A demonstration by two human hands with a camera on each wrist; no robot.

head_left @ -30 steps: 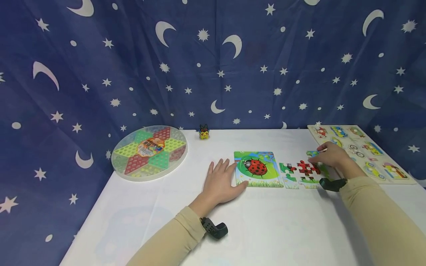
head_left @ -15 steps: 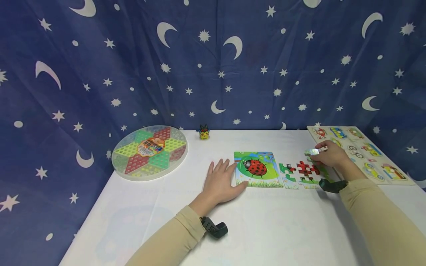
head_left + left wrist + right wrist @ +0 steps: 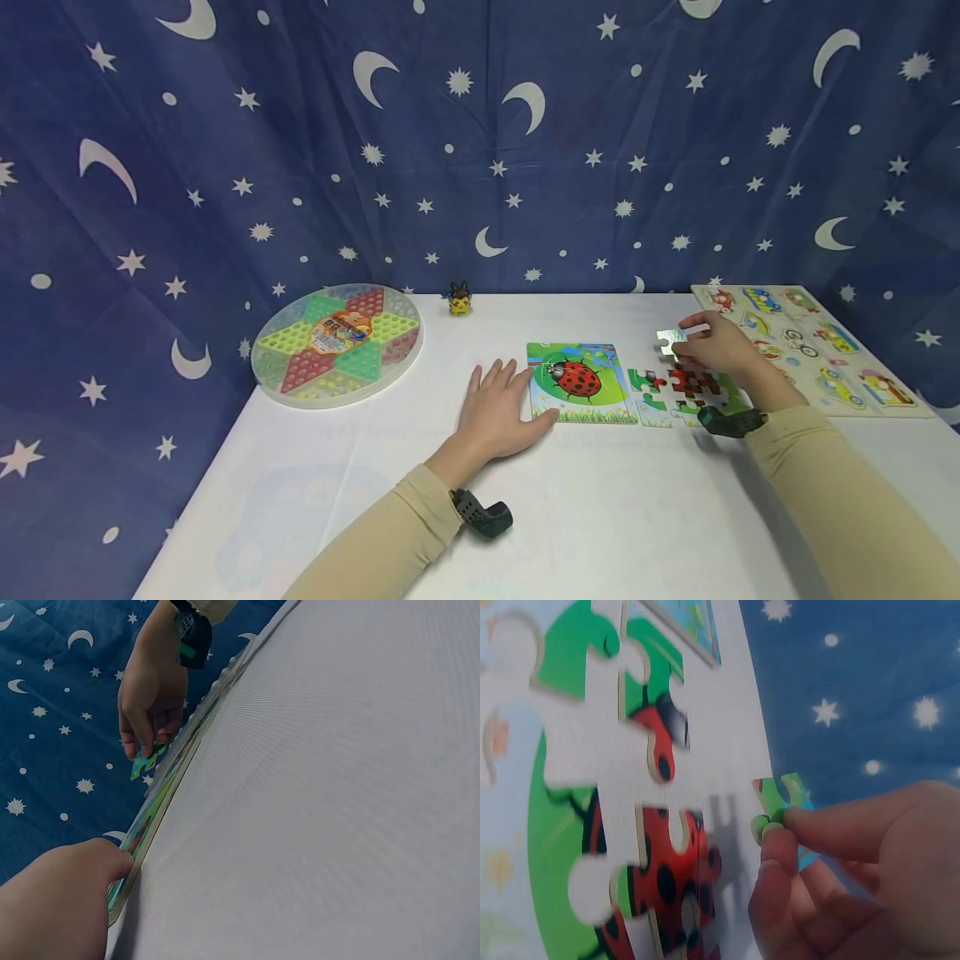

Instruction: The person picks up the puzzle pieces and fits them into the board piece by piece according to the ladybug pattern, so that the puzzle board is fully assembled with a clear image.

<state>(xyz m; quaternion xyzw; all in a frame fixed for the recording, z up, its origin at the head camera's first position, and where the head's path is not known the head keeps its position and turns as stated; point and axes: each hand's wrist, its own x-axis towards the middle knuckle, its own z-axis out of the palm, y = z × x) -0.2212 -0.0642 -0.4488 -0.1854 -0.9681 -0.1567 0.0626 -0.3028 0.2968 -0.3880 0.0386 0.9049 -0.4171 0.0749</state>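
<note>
A square ladybug picture board (image 3: 577, 379) lies on the white table in the head view. My left hand (image 3: 493, 415) rests along its left side, fingers straight and spread, the thumb at its lower left corner. My right hand (image 3: 722, 348) pinches a jigsaw piece (image 3: 670, 337) above the table. In the right wrist view that piece (image 3: 778, 795) is green and blue, held between thumb and fingers. Below it lie several ladybug jigsaw pieces (image 3: 664, 874), red, green and pale blue, spaced apart to the right of the board. My right forearm and wrist strap partly hide them in the head view.
A round star-patterned game board (image 3: 382, 358) lies at the left. Near the back edge stands a small yellow figure (image 3: 460, 302). A wooden vehicle picture board (image 3: 847, 362) lies at the right. Behind the table hangs a blue curtain (image 3: 420, 125) with moons and stars.
My right hand has lifted the jigsaw piece off the table's right side and carried it leftward, turning it more upright. The left hand and the ladybug board have stayed put.
</note>
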